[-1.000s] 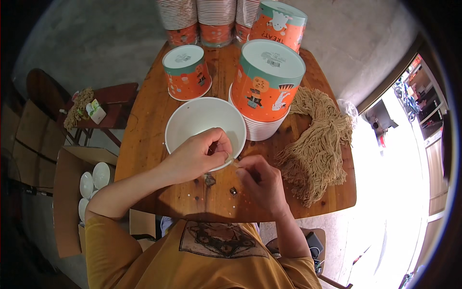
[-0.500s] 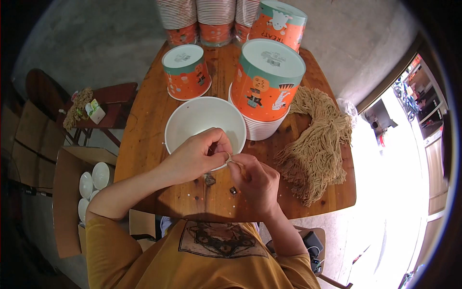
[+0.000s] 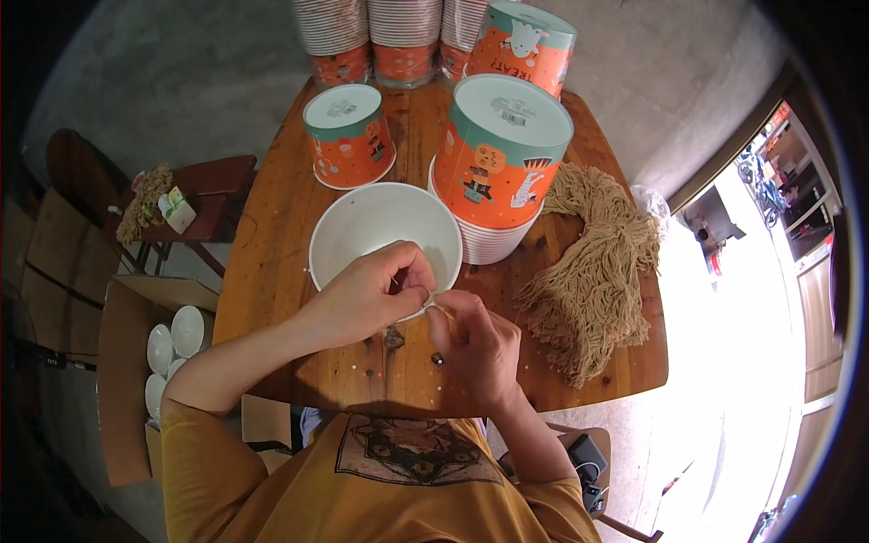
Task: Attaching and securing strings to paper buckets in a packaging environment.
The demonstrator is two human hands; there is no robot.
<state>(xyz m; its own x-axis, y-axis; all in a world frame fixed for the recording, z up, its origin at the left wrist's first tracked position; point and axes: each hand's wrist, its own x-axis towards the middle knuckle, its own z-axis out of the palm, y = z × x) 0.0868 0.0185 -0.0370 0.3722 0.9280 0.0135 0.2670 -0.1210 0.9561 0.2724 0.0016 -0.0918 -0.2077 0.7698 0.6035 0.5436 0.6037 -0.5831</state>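
Note:
A white paper bucket (image 3: 385, 217) stands mouth up on the wooden table in front of me. My left hand (image 3: 369, 288) reaches over its near side, with thumb and fingers pinched together at the rim. Close against those fingertips, my right hand (image 3: 480, 344) is closed too, thumb against forefinger. Between the two hands a short bit of tan cord (image 3: 432, 304) shows by the rim; most of it is hidden by the fingers. To the right of my right hand lies a thick bundle of tan cords (image 3: 593, 271).
Beyond the bucket stand a smaller upturned orange-and-green bucket (image 3: 351, 149) and a tall upturned stack (image 3: 502, 172). Wrapped bucket stacks (image 3: 403, 41) line the table's far end. On the left are a carton (image 3: 127, 389) holding white buckets and a red bench (image 3: 217, 185) with more cord.
The fingertips of my right hand have shifted slightly at the cord, and the hand has moved a little left. My left hand stays at the rim.

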